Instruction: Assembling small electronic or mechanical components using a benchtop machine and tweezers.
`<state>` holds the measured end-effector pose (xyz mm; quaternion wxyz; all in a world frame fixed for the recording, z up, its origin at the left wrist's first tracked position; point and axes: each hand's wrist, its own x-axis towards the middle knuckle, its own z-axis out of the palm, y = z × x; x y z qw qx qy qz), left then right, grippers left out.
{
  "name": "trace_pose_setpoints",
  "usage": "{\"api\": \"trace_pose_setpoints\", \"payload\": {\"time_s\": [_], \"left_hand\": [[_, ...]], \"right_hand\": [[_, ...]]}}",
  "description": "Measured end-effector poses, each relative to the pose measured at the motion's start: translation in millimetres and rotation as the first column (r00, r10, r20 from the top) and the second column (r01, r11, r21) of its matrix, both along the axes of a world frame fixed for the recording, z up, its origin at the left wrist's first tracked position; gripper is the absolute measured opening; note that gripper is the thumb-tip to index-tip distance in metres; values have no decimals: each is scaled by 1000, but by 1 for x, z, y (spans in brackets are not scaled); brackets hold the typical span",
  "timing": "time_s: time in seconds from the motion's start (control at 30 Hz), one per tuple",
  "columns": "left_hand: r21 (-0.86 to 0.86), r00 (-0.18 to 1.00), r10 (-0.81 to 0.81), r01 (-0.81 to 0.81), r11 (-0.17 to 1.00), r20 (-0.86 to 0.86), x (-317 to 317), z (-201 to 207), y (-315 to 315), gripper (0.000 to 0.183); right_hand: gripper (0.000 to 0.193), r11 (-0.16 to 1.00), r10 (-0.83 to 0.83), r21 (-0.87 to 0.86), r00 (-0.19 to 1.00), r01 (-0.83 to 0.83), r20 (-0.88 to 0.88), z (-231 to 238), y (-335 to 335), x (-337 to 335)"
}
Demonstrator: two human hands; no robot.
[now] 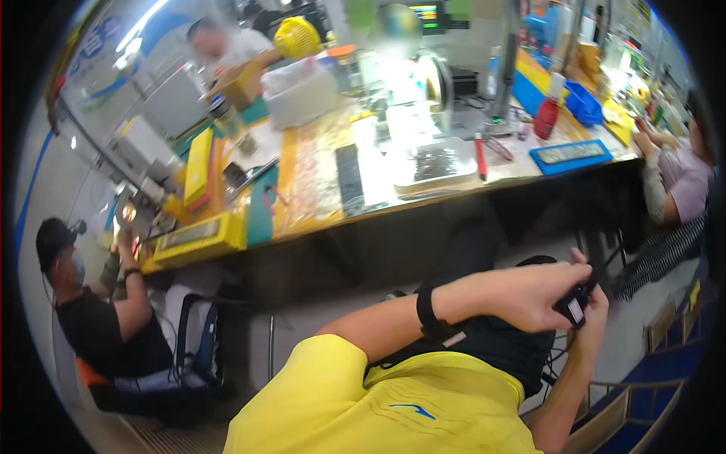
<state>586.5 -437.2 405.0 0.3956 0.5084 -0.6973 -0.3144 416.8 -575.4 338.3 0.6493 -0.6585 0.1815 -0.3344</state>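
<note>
Both of my hands meet at the lower right, below the workbench edge. My left hand (533, 293) reaches across my body, fingers curled over a small black device (576, 304) with a pale label on its side. My right hand (596, 312) comes up from below and grips the same device from the right. A black band sits on my left wrist (428, 310). My yellow sleeve (355, 401) fills the lower middle, and dark trousers show under my forearm.
A long workbench (423, 204) runs across the middle with a grey tray, a black strip, a red pen, a blue tray (569, 155) and a yellow box (198, 236). A seated person (106, 303) works at the left, another at the right edge (677, 181), a third behind.
</note>
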Motion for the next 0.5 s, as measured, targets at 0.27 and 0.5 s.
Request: {"api": "trace_pose_setpoints", "payload": {"time_s": [0.27,0.5], "left_hand": [[-204,728,684,-676,708,-38,65,29,118,62],[-342,-451,495,-891,-298,743,342,5,296,28]], "right_hand": [[60,922,-78,384,955,-40,287,-6,-35,-5],[84,848,-13,474,887,-234,462,17,-3,12]]}}
